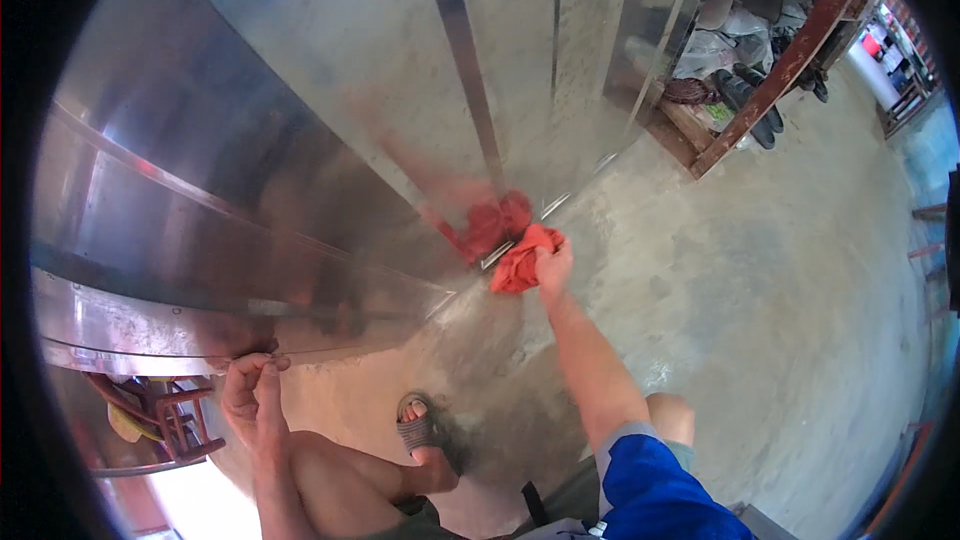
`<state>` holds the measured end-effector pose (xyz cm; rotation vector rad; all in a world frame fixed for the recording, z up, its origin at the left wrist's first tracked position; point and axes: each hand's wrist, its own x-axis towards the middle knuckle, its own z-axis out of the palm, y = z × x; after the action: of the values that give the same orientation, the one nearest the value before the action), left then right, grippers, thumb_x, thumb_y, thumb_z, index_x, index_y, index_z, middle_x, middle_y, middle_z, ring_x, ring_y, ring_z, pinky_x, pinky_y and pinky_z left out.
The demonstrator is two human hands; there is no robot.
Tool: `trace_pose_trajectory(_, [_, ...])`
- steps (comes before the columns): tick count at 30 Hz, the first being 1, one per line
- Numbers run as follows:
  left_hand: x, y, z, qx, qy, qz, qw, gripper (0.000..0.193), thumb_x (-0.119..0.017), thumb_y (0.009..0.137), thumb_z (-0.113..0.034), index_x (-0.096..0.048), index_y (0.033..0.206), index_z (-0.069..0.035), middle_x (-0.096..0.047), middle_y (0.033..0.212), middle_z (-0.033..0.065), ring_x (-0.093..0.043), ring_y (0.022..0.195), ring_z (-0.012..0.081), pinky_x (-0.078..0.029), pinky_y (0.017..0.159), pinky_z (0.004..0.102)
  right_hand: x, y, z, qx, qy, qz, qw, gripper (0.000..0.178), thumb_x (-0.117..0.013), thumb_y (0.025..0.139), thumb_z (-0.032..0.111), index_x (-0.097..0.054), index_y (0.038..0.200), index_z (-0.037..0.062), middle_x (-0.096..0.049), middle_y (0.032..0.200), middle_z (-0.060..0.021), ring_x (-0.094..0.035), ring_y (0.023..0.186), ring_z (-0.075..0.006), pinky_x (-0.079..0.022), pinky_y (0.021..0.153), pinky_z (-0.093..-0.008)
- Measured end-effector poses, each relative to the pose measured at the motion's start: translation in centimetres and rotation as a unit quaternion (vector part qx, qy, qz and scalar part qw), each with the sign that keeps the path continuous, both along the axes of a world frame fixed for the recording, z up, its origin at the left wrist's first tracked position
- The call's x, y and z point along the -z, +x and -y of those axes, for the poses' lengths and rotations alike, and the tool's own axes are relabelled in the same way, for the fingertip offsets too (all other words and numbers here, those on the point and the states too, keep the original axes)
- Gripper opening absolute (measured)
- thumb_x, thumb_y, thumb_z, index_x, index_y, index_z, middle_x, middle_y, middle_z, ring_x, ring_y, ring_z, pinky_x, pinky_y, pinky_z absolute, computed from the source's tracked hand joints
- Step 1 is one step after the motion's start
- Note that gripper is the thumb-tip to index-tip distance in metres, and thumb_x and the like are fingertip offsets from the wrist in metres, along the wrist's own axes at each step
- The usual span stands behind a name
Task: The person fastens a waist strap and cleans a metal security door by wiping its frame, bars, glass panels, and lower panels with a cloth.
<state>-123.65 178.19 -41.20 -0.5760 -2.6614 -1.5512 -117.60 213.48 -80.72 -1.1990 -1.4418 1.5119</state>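
Observation:
In my right hand (555,268) is a bunched red cloth (520,265), pressed near the foot of a tall shiny metal panel (330,140), where it meets the floor. The panel mirrors the cloth as a blurred red patch. At the panel's near left edge, my left hand (255,395) has its fingers curled against the metal rim, thumb alongside. Part of those fingers is hidden behind the rim.
A brown wooden shelf (780,70) at the upper right holds plastic bags and dark shoes (745,100). Reddish wooden furniture (175,425) stands at the lower left. My sandalled foot (415,420) rests on the concrete floor (720,300) beside the panel.

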Motion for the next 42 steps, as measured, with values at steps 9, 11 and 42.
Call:
trace_pose_trajectory(9, [0.6,-0.1,-0.7,0.036,0.003,0.017,0.999,0.006,-0.054,0.094,-0.002,-0.061,0.096,-0.001,-0.067,0.09,0.0068,-0.062,0.088,0.0125,-0.047,0.086,0.027,0.4,-1.7,4.2,-0.048,0.157,0.218,0.962,0.057,-0.068,0.075,0.006,-0.052,0.129,-0.0032,-0.054,0.116,-0.0252,-0.051,0.109,-0.042,-0.043,0.096,-0.0436])
trace_pose_trajectory(11, [0.1,0.0,-0.3,0.027,-0.017,0.01,0.999,0.006,-0.055,0.094,-0.002,-0.061,0.096,-0.001,-0.067,0.091,0.0069,-0.062,0.089,0.0127,-0.047,0.087,0.0273,-0.3,-2.0,8.3,-0.078,0.183,0.178,0.964,0.055,-0.068,0.075,0.007,-0.055,0.129,-0.0004,-0.052,0.117,-0.021,-0.05,0.109,-0.0399,-0.043,0.094,-0.043])
trace_pose_trajectory(42, [-0.8,0.1,0.2,-0.009,-0.045,-0.008,0.999,0.007,-0.057,0.091,0.001,-0.063,0.096,0.001,-0.069,0.09,0.0066,-0.064,0.086,0.0111,-0.049,0.082,0.0239,-3.3,2.2,11.6,-0.41,0.191,0.083,0.888,0.041,-0.064,0.078,0.005,-0.062,0.119,0.0068,-0.063,0.108,-0.0195,-0.058,0.106,-0.0386,-0.049,0.093,-0.0428])
